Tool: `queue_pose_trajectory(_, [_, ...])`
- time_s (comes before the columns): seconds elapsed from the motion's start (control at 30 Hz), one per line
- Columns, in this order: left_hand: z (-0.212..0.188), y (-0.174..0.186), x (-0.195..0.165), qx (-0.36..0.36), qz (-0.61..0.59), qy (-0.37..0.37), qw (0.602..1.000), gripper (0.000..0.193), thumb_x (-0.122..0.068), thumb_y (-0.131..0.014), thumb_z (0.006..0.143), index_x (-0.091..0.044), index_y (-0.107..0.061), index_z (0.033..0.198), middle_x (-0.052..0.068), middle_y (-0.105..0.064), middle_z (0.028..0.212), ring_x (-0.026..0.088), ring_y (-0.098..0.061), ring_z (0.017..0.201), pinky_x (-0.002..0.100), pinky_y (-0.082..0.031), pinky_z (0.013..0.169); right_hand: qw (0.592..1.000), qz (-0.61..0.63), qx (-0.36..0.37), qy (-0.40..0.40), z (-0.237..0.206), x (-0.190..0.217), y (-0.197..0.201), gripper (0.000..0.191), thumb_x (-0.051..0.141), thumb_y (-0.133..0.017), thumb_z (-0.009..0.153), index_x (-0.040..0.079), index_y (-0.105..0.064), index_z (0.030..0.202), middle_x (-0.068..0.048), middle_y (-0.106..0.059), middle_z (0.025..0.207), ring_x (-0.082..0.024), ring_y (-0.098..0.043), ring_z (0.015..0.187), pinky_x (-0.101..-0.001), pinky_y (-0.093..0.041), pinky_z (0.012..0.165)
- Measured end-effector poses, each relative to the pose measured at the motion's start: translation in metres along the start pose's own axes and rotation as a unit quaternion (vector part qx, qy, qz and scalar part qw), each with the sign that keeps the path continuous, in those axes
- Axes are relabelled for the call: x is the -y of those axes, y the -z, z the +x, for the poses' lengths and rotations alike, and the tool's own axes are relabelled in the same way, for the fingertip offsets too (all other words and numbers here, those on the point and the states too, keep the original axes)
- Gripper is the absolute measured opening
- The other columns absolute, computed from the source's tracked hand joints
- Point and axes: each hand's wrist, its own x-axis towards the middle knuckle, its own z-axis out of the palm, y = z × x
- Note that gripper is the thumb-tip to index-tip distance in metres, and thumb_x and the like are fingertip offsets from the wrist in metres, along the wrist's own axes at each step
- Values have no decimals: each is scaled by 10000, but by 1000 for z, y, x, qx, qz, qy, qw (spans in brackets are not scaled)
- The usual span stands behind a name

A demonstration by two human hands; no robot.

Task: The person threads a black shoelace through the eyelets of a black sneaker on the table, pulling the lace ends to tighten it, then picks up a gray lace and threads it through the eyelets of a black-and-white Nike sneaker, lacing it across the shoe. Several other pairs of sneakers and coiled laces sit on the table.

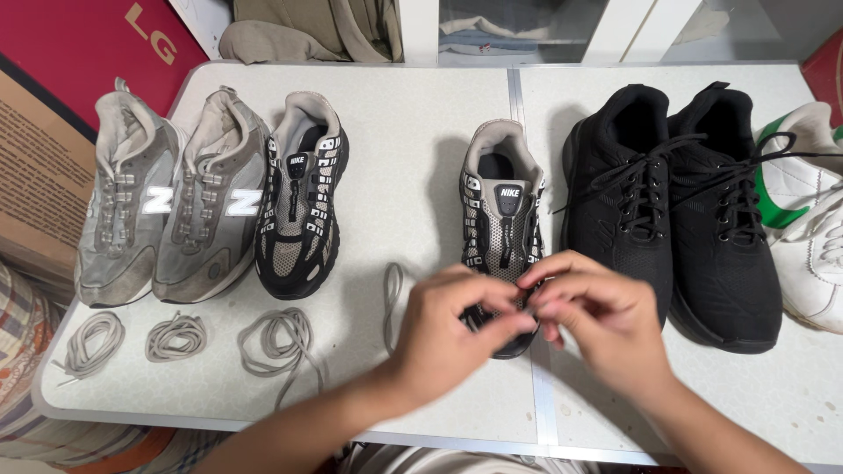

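Note:
A grey-and-black mesh sneaker (502, 206) stands on the white table (404, 132), toe toward me. Both my hands meet over its toe end. My left hand (452, 329) pinches something thin at the lowest eyelets, and my right hand (597, 312) pinches beside it, fingertips touching. A grey lace (392, 294) trails on the table just left of the shoe toward my left hand; whether the pinched piece is this lace's end is hidden by my fingers. The matching sneaker (303, 206) stands further left, unlaced.
Two grey sneakers (171, 206) stand at the far left. Three coiled grey laces (180, 338) lie along the front edge. A laced black pair (676, 202) stands at the right, with a white-and-green shoe (812, 219) beyond it. Cardboard boxes (35, 167) flank the table's left.

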Motion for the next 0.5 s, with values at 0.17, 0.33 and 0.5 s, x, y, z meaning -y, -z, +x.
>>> queue_pose_trajectory(0.17, [35, 32, 29, 81, 205, -134, 966, 245, -11, -701, 876, -86, -769, 1100, 68, -663, 1026, 240, -644, 939, 347, -545, 834, 971, -236, -6, 30, 35, 7, 15, 114, -34, -707, 892, -4, -789, 964, -84, -741, 786, -101, -627, 560, -244, -482, 464])
queue_pose_trajectory(0.33, [39, 36, 32, 141, 268, -125, 945, 219, -70, -716, 851, -86, -765, 1064, 87, -579, 998, 265, -653, 891, 382, -537, 766, 893, -424, 86, 127, 56, 12, 3, 188, -47, -733, 790, 3, -779, 965, -102, -720, 817, -186, -691, 619, -315, -525, 516])
queue_pose_trajectory(0.5, [36, 38, 35, 176, 173, -42, 968, 197, -1, -715, 859, -24, -708, 1054, 98, -586, 1021, 270, -689, 859, 394, -550, 722, 870, -457, 129, 132, 52, 14, -6, 204, -43, -744, 758, -13, -761, 959, -124, -675, 835, -277, -695, 688, -378, -552, 622])
